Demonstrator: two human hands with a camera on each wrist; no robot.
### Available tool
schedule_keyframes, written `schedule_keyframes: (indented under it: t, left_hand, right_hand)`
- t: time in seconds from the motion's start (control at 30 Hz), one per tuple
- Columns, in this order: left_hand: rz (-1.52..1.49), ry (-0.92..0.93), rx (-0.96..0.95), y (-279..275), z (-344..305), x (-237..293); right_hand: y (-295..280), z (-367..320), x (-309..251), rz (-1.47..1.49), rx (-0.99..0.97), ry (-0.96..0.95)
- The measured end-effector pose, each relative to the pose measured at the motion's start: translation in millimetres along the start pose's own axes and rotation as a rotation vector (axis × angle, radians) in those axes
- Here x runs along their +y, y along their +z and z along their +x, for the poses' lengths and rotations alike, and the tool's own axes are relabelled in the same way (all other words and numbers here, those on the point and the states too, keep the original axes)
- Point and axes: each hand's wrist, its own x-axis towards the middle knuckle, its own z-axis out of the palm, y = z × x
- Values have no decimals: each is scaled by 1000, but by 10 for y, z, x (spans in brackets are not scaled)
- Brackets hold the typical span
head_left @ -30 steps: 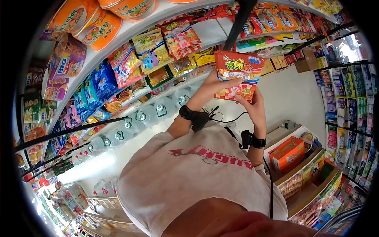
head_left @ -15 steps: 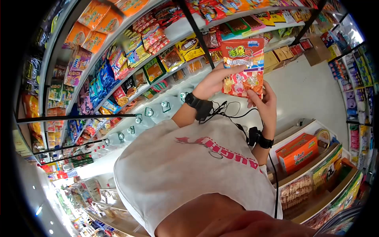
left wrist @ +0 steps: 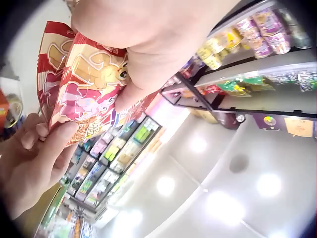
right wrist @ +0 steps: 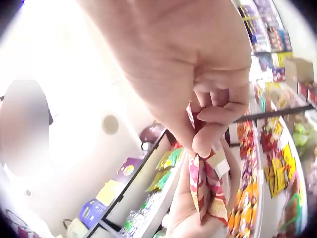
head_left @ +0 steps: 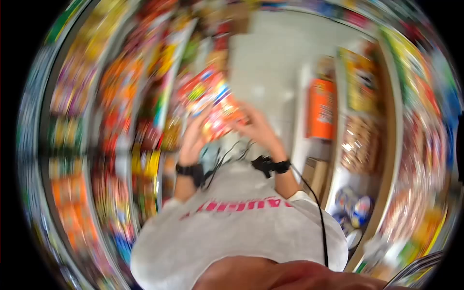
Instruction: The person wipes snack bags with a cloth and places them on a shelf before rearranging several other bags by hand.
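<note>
In front of the chest, both hands hold a red and orange snack packet [head_left: 205,92], blurred in the head view. My left hand [head_left: 195,135] grips one side, with its thumb laid over the printed front. At the packet's lower corner, my right hand [head_left: 256,126] pinches the edge between thumb and fingers. Pink and yellow cartoon ponies show on the packet [left wrist: 91,74] in the left wrist view, where a second matching printed layer [left wrist: 48,57] sticks out behind it. The right wrist view has the packet [right wrist: 200,193] edge-on below the right fingertips.
Stocked snack shelves [head_left: 118,96] rise along the left. On the right stands a low display unit [head_left: 396,159] holding an orange box [head_left: 320,108] and bagged goods. Pale tiled floor [head_left: 275,53] runs between them. A black cable [head_left: 319,208] hangs from the right wrist strap.
The head view has swung round, so the snack shelves now stand along the left and the display unit upright at right. Both hands keep their hold on the packet, which now tilts in view.
</note>
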Motion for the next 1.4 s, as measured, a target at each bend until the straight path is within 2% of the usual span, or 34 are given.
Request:
schedule_keyframes:
  t: [0.03,0.1,0.23,0.33,0.5,0.63,0.7,0.77,0.83,0.87,0.97,1.07,1.13,1.2,1.4]
  left_hand:
    - [2,-88,-44,86,166,-101]
    - [18,-219,-205,294,513,-308]
    - [84,-256,-410,982,795,-414]
    - [80,-279,-506,1150,1012,-375]
    - [70,-276,-562,1254,1285,-172]
    - [36,-337,-572,1319,1629,-191]
    - [48,-351,-586,1414,1774,-249]
    - [53,-346,-607,1534,1879,-291]
    - [39,-368,-605,1680,1955,-370]
    - [28,-396,-596,1757,2003,-386]
    - [22,-403,-626,2032,2136,-477]
    - [27,-407,-696,2315,2198,-456]
    - [11,-408,-698,2466,2210,-485]
    - [-6,-423,-716,2563,2214,-512]
    - [-36,-408,-728,2716,2245,-631]
  right_hand:
    - [-152,-35,106,-27,81,-41]
    - [-477,-203,-117,1,196,-1]
    - [-790,-370,-241,-2,382,-22]
    - [-778,-312,-373,-7,489,-36]
    - [-767,-92,-527,-176,616,-122]
    - [-1082,-126,-762,-519,940,-198]
    - [-1317,-292,-1054,-619,1144,-155]
    - [-1651,-436,-1299,-630,1373,-327]
    - [-1858,-487,-1604,-442,1508,-595]
    - [-1989,-493,-1726,-451,1534,-684]
    - [-2554,-684,-1989,-909,1693,-537]
    - [-3063,-1170,-2197,-1803,2052,-197]
    - [-3546,-1651,-2048,-1807,2113,119]
    - [-3684,-1929,-1960,-1663,2044,354]
    - [-3813,-2153,-1887,-1612,2004,748]
